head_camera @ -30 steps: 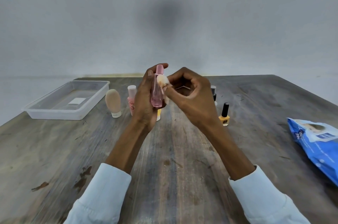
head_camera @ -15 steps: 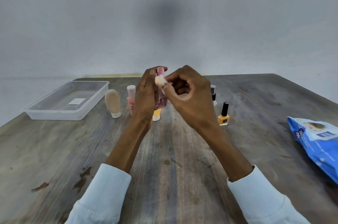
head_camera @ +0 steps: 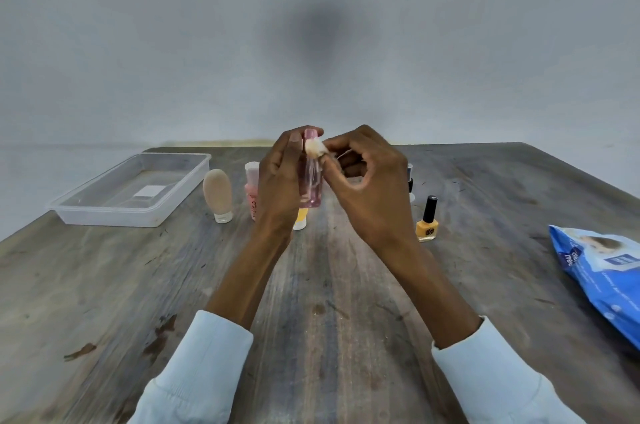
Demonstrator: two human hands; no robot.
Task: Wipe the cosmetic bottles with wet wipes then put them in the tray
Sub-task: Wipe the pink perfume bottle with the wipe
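My left hand (head_camera: 278, 181) grips a clear pink bottle (head_camera: 311, 183) upright above the table's middle. My right hand (head_camera: 369, 184) pinches a small bunched wet wipe (head_camera: 314, 148) and presses it against the bottle's top. On the table behind stand a beige tube (head_camera: 217, 195), a pink bottle with a white cap (head_camera: 251, 189), a yellow tube (head_camera: 300, 219) partly hidden by my left hand, an orange nail polish (head_camera: 428, 221), and a dark bottle (head_camera: 410, 183) mostly hidden behind my right hand. The clear plastic tray (head_camera: 114, 215) sits at the far left, holding no bottles.
A blue pack of wet wipes (head_camera: 601, 276) lies at the right edge of the worn wooden table (head_camera: 329, 302). A plain grey wall rises behind the table's far edge.
My right hand has slid the wipe upward along the pink bottle, from its upper body to its cap. The bottle has risen slightly in my left hand.
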